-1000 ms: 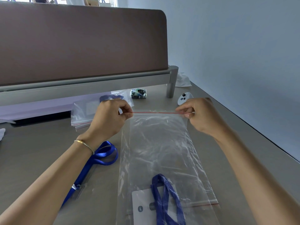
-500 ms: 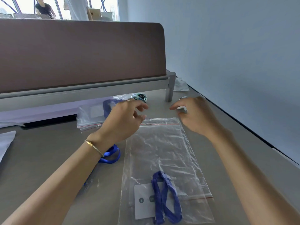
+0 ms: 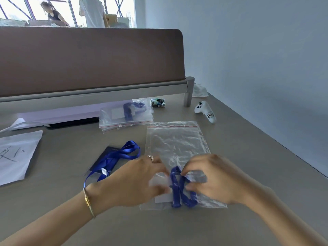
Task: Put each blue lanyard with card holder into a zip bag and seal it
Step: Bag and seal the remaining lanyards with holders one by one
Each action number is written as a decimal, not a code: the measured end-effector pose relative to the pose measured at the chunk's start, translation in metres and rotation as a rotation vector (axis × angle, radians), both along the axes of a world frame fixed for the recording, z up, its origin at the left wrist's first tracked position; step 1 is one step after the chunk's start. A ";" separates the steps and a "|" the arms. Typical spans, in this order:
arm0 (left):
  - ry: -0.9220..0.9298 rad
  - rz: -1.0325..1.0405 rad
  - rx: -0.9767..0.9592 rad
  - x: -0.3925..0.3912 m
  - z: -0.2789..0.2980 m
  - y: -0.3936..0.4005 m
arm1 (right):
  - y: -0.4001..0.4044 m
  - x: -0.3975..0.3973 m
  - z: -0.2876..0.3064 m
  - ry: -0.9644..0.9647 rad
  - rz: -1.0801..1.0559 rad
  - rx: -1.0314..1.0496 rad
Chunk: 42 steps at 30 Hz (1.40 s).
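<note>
Hands moved from zip edge to near end.
I see left hand and right hand pinching the zip bag over the lanyard; bagging looks done.

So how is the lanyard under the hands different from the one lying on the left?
The near lanyard is inside a zip bag, bunched in short loops beside its white card. The left lanyard lies bare on the table, stretched out long over a dark card holder. Both hands reach for the near one; nothing touches the left one. Both are shiny blue straps.
</note>
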<state>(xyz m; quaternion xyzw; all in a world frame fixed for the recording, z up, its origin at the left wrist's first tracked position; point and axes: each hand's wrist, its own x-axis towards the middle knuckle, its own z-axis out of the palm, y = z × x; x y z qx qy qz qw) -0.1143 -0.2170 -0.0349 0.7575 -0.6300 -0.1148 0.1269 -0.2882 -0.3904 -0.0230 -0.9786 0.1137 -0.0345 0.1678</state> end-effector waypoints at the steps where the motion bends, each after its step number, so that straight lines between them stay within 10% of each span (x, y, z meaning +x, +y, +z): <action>1: -0.009 -0.020 0.029 -0.001 -0.003 0.005 | 0.003 -0.006 -0.002 0.042 0.009 -0.003; 9: -0.152 -0.083 0.025 -0.007 0.000 0.017 | 0.016 -0.020 -0.005 0.090 0.019 -0.079; 26: 0.194 0.158 -0.174 0.040 0.000 -0.024 | -0.031 0.029 -0.004 -0.195 -0.126 0.136; 34: 0.012 0.326 -0.224 0.054 -0.017 -0.035 | -0.049 0.053 -0.009 -0.126 -0.125 -0.156; 42: -0.072 0.058 -0.098 0.052 -0.023 -0.036 | -0.045 0.045 -0.012 0.045 0.015 -0.163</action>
